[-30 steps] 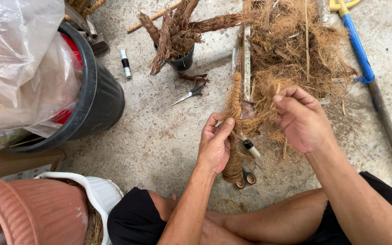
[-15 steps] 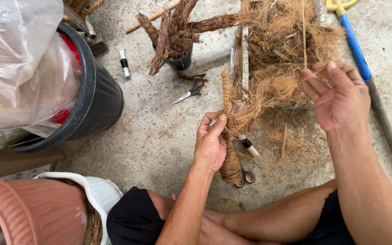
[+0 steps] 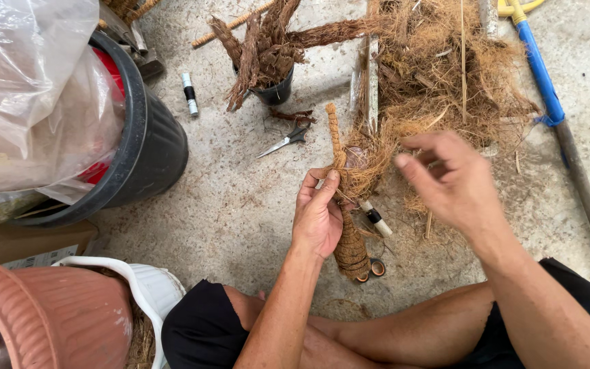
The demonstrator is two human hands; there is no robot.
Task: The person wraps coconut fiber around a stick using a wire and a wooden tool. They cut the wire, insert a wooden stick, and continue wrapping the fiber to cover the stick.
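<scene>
We hold the fibre-wrapped stick (image 3: pixel 347 225) upright above the concrete floor (image 3: pixel 233 198) with our left hand (image 3: pixel 319 215), fingers closed around its middle to keep it steady, while our right hand (image 3: pixel 455 181) hovers with loose, empty fingers beside the coconut fibre pile (image 3: pixel 438 75), close to its strands.

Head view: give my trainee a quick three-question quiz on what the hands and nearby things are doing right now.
1. True or false: the left hand grips the fibre bundle.
2. What does the right hand hold? A) scissors B) nothing clearly, fingers spread over loose fibre C) spool
3. Which metal tool lies on the floor beyond the bundle?

Key: 1 true. 2 B; it hovers above the fibre pile. 3 the scissors, near the small black pot.
</scene>
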